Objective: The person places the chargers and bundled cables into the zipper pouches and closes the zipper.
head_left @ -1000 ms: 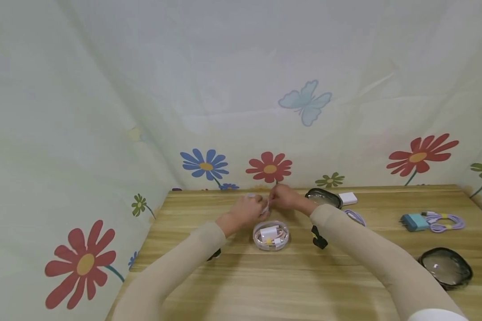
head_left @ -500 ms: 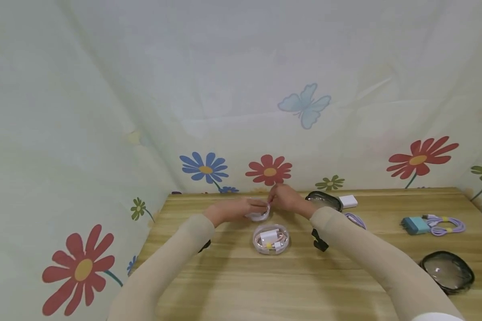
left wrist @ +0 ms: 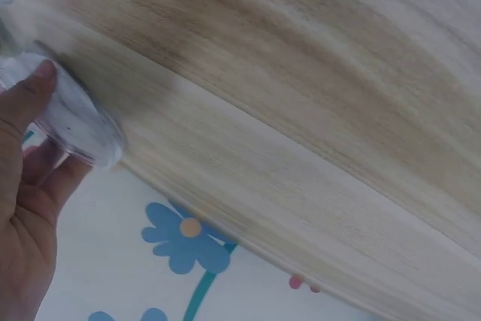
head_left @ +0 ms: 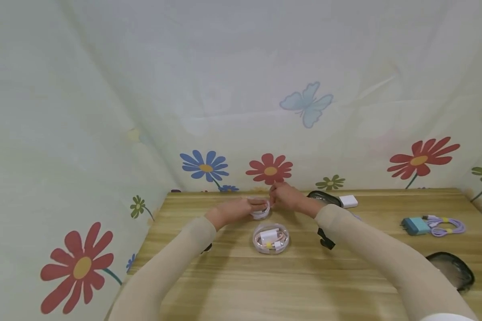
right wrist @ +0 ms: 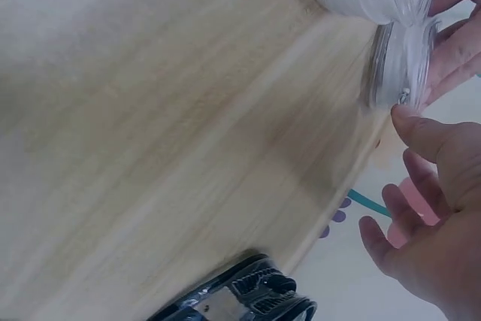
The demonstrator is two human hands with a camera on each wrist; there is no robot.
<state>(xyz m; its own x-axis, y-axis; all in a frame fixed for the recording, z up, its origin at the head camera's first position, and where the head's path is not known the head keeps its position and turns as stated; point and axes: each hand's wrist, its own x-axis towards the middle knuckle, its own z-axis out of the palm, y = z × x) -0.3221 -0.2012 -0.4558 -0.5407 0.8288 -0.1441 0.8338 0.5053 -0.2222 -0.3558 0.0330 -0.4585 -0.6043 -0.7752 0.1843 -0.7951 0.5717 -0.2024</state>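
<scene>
At the table's back edge my left hand (head_left: 233, 211) grips a small round clear case (head_left: 261, 210), its contents whitish and hard to make out. In the left wrist view the thumb lies on the case's (left wrist: 79, 114) upper face, fingers underneath. My right hand (head_left: 288, 197) is at the case's right side. Its thumb tip meets a small silver zipper pull (right wrist: 404, 96) on the rim in the right wrist view, the forefinger mostly hidden behind; it seems to pinch the pull. Nearer me lies a larger round clear case (head_left: 271, 239) holding a white charger and coiled cable with yellow tie.
Behind the right forearm sit a black-rimmed case (head_left: 325, 197) and a white charger block (head_left: 348, 201). Farther right lie a blue charger plug (head_left: 415, 226) and a coiled purple cable (head_left: 447, 226). Another black-rimmed case (head_left: 451, 269) is partly covered by the right sleeve. A flowered curtain (head_left: 233, 138) rises behind the table.
My left hand has shifted left and its fingers have straightened somewhat, uncovering more of the small case. The right hand stays beside the case, its forearm slightly farther right.
</scene>
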